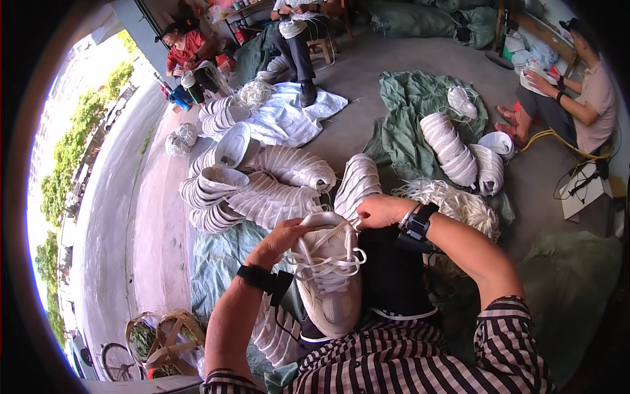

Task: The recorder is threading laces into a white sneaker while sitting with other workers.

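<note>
A cream sneaker upper [328, 299] rests toe toward me on my lap, its white lace [326, 267] looped loosely over the tongue. My left hand [283, 238] grips the collar on the left side, thumb and fingers closed on its edge. On the opposite side of the collar, my right hand [379, 211] is closed in a pinch on a strand of the lace, though its fingertips are partly hidden. Just beyond the hands lie long rows of nested white uppers [279, 200], one row [357, 184] reaching up to my right hand.
A heap of white laces [453, 207] lies right of my right forearm. More nested uppers [449, 148] sit on a green sheet [410, 98]. A white sheet [295, 115] spreads farther back. Several people work nearby, one seated at the right [594, 98]. A woven basket [174, 335] stands lower left.
</note>
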{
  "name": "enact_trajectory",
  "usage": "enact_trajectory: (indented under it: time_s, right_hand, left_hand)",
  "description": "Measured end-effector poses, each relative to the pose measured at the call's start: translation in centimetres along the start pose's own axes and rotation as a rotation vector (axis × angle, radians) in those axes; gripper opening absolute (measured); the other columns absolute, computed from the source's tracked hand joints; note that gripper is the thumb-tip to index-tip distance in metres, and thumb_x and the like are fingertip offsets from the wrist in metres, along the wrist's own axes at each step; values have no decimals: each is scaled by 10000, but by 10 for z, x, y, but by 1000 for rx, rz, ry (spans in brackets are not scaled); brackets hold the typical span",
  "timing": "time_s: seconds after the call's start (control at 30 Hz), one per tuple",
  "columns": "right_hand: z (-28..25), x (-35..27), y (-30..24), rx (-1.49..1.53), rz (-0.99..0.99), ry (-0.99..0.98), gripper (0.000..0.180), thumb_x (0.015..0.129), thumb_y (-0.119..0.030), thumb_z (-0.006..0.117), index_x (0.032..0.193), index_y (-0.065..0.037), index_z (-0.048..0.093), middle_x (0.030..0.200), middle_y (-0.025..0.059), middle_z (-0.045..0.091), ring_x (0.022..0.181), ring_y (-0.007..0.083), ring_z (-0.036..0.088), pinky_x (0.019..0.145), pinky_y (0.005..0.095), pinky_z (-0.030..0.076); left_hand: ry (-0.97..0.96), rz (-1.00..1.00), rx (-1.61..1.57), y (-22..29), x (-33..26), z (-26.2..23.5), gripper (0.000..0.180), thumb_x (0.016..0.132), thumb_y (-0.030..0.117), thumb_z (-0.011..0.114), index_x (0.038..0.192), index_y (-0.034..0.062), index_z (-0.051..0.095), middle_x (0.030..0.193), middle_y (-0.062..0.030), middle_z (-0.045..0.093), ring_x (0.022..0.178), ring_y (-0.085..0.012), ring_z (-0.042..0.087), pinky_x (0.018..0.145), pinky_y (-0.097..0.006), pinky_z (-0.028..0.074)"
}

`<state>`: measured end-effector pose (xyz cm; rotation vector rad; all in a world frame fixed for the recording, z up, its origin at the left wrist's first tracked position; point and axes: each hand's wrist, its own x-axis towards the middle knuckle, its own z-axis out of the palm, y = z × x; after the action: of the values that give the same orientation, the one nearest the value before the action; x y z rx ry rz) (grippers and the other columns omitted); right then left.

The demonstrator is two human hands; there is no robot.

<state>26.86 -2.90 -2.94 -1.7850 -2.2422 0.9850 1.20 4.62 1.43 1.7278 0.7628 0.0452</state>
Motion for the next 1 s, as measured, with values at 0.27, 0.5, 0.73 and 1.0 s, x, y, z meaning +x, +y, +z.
enact_trajectory:
  time_s: [0.27, 0.5, 0.73, 1.0]
  right_hand:
    - [0, -30, -16, 564, 32, 22, 307, 873, -339, 576, 792, -47, 621, 633, -3, 587, 495, 86, 518, 490, 241, 436]
    - [-12, -7, -65, 1037, 14, 109, 630, 878, -570, 480, 1224, -45, 516, 1053, 77, 563, 926, 118, 526, 627, 260, 483]
    - [30, 20, -52, 1531, 52, -384, 447, 932, -316, 479, 1256, -8, 489, 1201, 104, 580, 1087, 201, 567, 951, 322, 436]
    - [-44, 1, -156, 894, -347, -17, 597, 796, -180, 709, 1292, 4, 433, 1138, 77, 579, 1015, 141, 564, 852, 311, 470]
  left_hand:
    - [136, -169, -981, -60, -33, -24, 325, 931, 200, 428, 1110, -35, 564, 980, -111, 645, 820, -163, 643, 747, -309, 546]
    - [185, -25, -248, -15, -50, -22, 368, 922, 258, 466, 1114, -35, 580, 982, -106, 642, 848, -169, 631, 764, -302, 523]
    - [134, -21, -429, -44, -11, 11, 674, 955, 562, 264, 1254, 15, 521, 1182, -101, 568, 1050, -162, 549, 920, -288, 430]
    - [275, 35, -700, 9, -117, -25, 762, 910, 637, 290, 1172, -25, 563, 1061, -125, 608, 934, -145, 575, 768, -268, 458]
